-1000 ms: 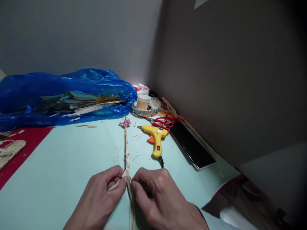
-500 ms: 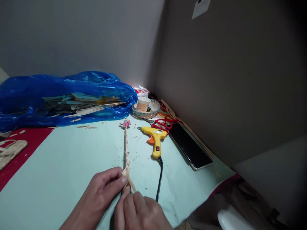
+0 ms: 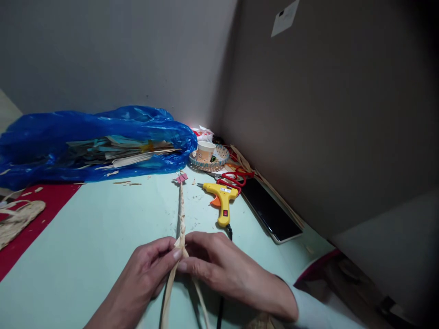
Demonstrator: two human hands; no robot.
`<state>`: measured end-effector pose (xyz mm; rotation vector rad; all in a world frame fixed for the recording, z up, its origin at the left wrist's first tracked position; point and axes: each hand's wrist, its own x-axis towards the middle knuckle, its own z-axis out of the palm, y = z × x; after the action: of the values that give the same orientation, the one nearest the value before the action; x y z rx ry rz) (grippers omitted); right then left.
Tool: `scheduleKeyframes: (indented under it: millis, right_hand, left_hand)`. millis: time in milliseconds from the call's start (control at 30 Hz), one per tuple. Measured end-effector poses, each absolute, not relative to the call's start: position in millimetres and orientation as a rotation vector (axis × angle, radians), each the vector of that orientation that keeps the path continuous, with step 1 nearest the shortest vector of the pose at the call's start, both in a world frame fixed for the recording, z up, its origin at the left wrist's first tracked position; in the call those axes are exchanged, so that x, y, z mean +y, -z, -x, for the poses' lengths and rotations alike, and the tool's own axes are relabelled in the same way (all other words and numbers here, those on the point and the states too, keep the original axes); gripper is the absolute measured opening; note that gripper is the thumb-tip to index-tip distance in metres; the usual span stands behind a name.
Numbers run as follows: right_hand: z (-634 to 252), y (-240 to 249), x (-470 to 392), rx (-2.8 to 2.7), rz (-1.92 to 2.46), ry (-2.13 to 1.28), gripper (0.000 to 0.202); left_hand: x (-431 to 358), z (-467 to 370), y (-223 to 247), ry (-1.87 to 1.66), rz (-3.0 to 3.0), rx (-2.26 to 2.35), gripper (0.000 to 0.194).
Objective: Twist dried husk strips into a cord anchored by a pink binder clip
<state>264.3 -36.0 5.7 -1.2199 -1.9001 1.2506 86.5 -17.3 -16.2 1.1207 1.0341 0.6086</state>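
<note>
A pale braid of flat plant-fibre strips (image 3: 182,214) runs towards me across the pale green table cover, its far end held in a pink binder clip (image 3: 181,177). My left hand (image 3: 146,269) pinches the braid's near end between thumb and fingers. From the right, my right hand (image 3: 222,265) closes on the same spot, thumb and forefinger at the braid's edge. Loose strips (image 3: 168,297) hang down from there past the bottom of the view. Part of the braid is hidden by the fingers.
Right of the braid lie a yellow glue gun (image 3: 223,198) with a black cord, red-handled scissors (image 3: 236,179) and a black tablet-like device (image 3: 270,210). A paper cup (image 3: 206,151) sits in a woven tray (image 3: 222,157). At back left, a blue plastic bag (image 3: 137,119) holds fibre strips; a woven sandal (image 3: 20,219) lies left.
My right hand has moved up from the loose strips below to the braid beside my left thumb. Two strips now trail freely below. The left hand keeps its pinch.
</note>
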Motion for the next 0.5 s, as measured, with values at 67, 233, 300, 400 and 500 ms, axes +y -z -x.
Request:
scheduleKeyframes:
  millis: [67,233,300,400,500]
  right_hand:
    - [-262,-3,-30,-1.826,1.095,-1.551,0.026]
    - [-261,-1,-26,-1.820,1.136,-1.494,0.023]
    - [-261,2,-27,-1.769,1.158,-1.442,0.022]
    - [-260,12,-29,-1.657,1.205,-1.408,0.027]
    - [-256,19,-31,-1.556,1.269,-1.378,0.028]
  left_hand:
    - [-18,-87,16,-0.606,-1.132,1.010,0.023]
    - [-19,-83,18,-0.618,-1.302,1.179,0.025]
    - [-20,-83,17,-0.585,-1.328,1.213,0.026]
    - [-22,-84,14,-0.503,-1.369,1.242,0.025]
    - [-27,-83,14,-0.488,-1.518,1.302,0.030]
